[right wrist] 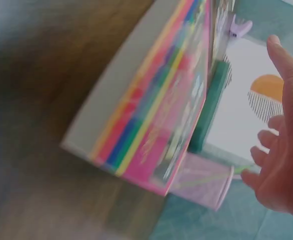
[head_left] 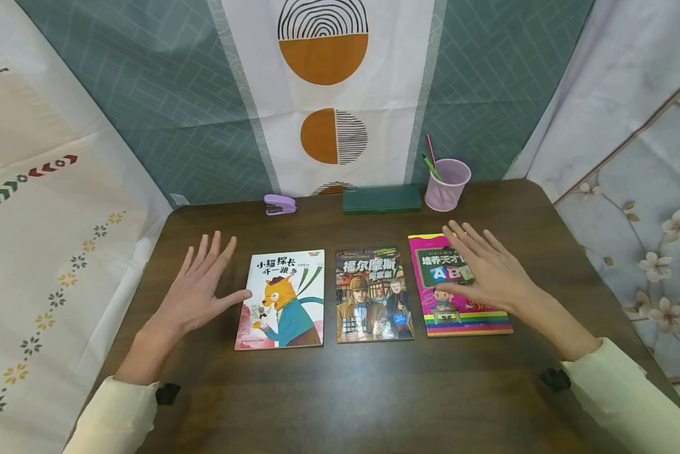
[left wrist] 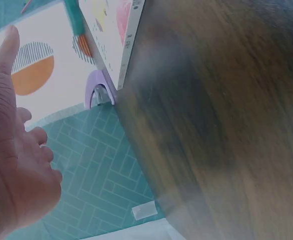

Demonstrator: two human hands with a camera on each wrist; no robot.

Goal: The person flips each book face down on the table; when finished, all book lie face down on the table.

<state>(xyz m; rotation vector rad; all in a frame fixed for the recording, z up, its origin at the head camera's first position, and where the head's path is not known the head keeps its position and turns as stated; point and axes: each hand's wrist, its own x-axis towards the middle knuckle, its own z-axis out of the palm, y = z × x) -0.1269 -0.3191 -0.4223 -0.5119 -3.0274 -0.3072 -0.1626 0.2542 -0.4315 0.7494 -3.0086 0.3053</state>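
Three books lie in a row on a dark wooden table. On the left is a white book (head_left: 285,299) with an orange cat in a teal coat. In the middle sits a detective-story book (head_left: 374,296) with a man in a cap on its cover. A pink ABC book (head_left: 459,315) lies to the right. My left hand (head_left: 195,293), fingers spread and straight, is beside the white book, its thumb overlapping that book's edge in the head view. Over the pink book my right hand (head_left: 487,271) is spread too, hiding part of the cover. Neither hand holds anything.
Along the table's back edge stand a purple stapler (head_left: 280,204), a dark green flat case (head_left: 382,199) and a pink pen cup (head_left: 448,185) with a red and a green pen. Patterned cloth (head_left: 340,94) hangs behind, with more cloth at both sides.
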